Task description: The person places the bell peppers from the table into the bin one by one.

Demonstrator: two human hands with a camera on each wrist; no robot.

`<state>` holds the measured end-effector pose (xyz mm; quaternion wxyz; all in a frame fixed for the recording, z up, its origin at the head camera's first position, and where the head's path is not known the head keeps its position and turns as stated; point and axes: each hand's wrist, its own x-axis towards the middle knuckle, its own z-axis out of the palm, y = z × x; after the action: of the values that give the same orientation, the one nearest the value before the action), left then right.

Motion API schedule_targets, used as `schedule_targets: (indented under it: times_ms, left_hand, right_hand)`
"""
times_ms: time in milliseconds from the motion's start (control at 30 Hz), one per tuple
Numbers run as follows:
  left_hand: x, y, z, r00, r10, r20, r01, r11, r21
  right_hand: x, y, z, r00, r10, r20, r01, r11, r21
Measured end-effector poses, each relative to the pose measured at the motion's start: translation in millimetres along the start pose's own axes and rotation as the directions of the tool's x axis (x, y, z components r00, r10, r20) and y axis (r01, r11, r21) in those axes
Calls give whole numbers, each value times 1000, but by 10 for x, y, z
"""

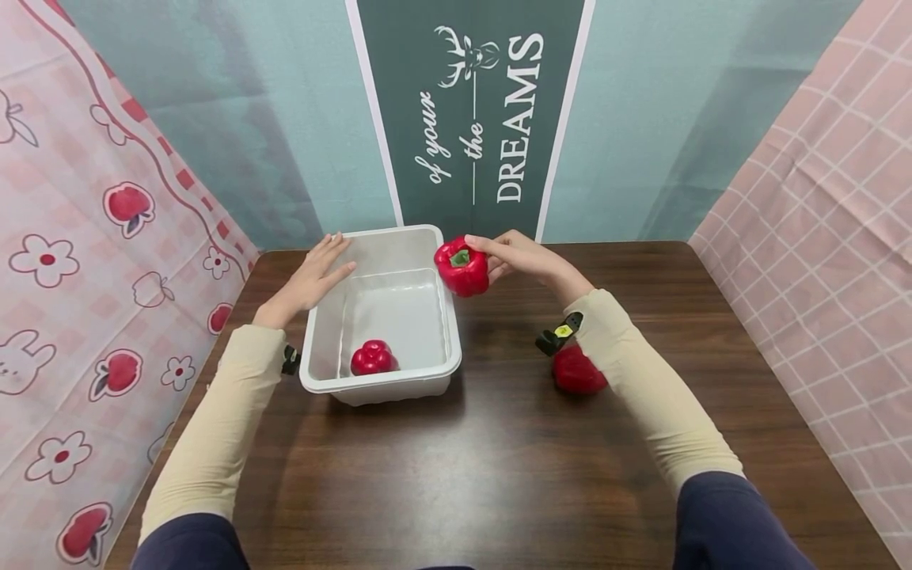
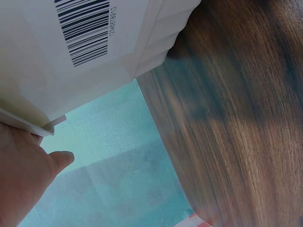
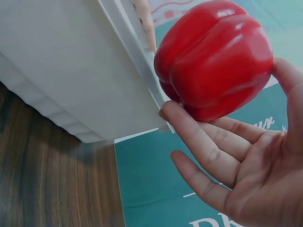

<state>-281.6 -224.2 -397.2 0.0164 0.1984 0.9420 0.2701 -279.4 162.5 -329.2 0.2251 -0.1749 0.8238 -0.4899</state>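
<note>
A red bell pepper (image 1: 463,273) with a green stem is pinched between the thumb and fingers of my right hand (image 1: 518,257), beside the right rim of a white plastic bin (image 1: 385,384). The right wrist view shows the bell pepper (image 3: 215,59) close up, fingers under it, next to the bin's edge. My left hand (image 1: 313,275) rests on the bin's left rim at the far corner, fingers straight. Inside the bin, near its front, lies another red bell pepper (image 1: 374,358). A third red bell pepper (image 1: 577,370) sits on the table, partly behind my right forearm.
The bin stands on a dark brown wooden table (image 1: 541,483), left of the middle. A teal cloth with printed lettering (image 1: 523,119) hangs behind the table. Patterned pink cloths flank the left and right sides. A barcode (image 2: 87,30) marks the bin's outer side.
</note>
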Motion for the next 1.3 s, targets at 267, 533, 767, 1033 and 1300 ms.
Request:
schedule_targets:
  times_ms: [267, 533, 767, 1033, 1300]
  left_hand:
    - [53, -28, -43, 1000, 0, 14, 0, 1000, -2]
    - [95, -57, -71, 1000, 3, 18, -3, 1000, -8]
    - [127, -81, -93, 1000, 14, 15, -14, 1000, -6]
    - [143, -98, -110, 999, 17, 30, -16, 1000, -12]
    - [147, -114, -106, 999, 8, 39, -7, 1000, -13]
  right_hand:
    - [53, -63, 22, 1000, 2, -7, -2, 999, 33]
    - [123, -105, 63, 1000, 9, -11, -9, 999, 48]
    - [166, -163, 100, 1000, 27, -13, -26, 998, 55]
    - [200, -212, 145, 999, 34, 4, -34, 996, 79]
    - [227, -226, 188, 998, 58, 3, -58, 995, 76]
